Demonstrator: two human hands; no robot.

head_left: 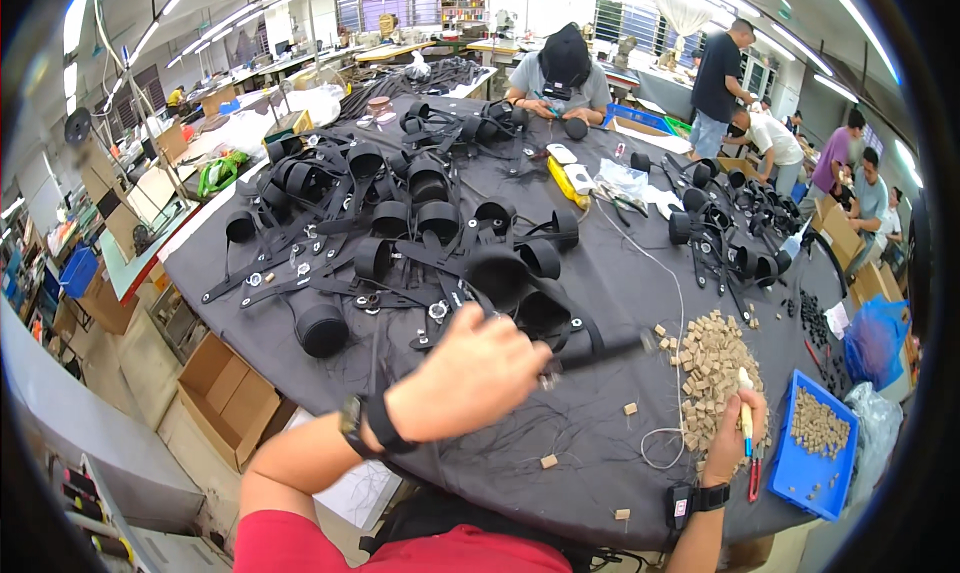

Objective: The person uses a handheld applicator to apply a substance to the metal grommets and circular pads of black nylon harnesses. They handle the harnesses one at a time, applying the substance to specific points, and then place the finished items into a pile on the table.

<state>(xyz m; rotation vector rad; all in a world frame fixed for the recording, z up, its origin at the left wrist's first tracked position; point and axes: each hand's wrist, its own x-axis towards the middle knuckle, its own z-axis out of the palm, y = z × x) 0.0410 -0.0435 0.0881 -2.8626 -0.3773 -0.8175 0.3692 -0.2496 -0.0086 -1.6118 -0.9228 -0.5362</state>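
Observation:
My left hand (475,373), partly blurred, is closed on a black strap piece (605,355) whose end points right. Black cup-shaped parts (500,278) lie just beyond its fingers; whether they join the held strap, I cannot tell. At the right, my right hand (735,438) grips a slim white-and-yellow handled tool (745,403), pointed upward. It rests beside a heap of small tan blocks (705,358). Red-handled pliers (755,478) lie close by that hand.
Many black strap-and-cup pieces (390,218) cover the table's left and far side. A blue tray (815,453) holds more tan blocks at the right. A thin white cord (678,303) crosses the cloth. Across the table, a person in a black cap (565,68) works.

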